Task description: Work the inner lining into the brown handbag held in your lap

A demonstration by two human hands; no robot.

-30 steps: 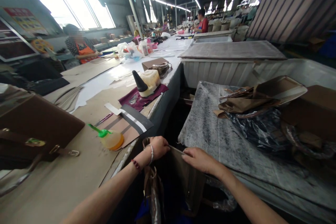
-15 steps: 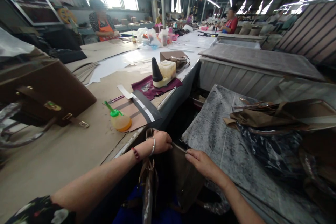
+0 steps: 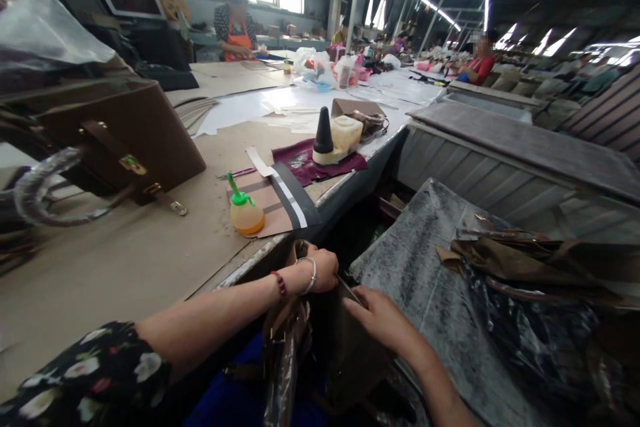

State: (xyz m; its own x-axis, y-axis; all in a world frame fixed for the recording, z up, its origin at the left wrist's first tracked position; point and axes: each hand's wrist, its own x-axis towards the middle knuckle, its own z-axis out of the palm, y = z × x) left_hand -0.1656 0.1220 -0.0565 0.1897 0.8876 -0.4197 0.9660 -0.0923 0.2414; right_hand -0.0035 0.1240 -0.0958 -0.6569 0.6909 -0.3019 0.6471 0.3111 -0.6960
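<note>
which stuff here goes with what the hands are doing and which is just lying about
In hand:
- brown bag, low in front
- left hand and right hand, both at its top edge

Apparently just lying about, apart from the hands:
- green-topped bottle
- maroon cloth
- black cone
- clasped handbag at far left

The right hand (image 3: 387, 320) draws closer to the left hand (image 3: 324, 270).
Beside the table's (image 3: 165, 267) near edge, the gap between them along the bag's (image 3: 353, 357) rim narrows; the view swings left and more floral sleeve (image 3: 95, 373) shows.
</note>
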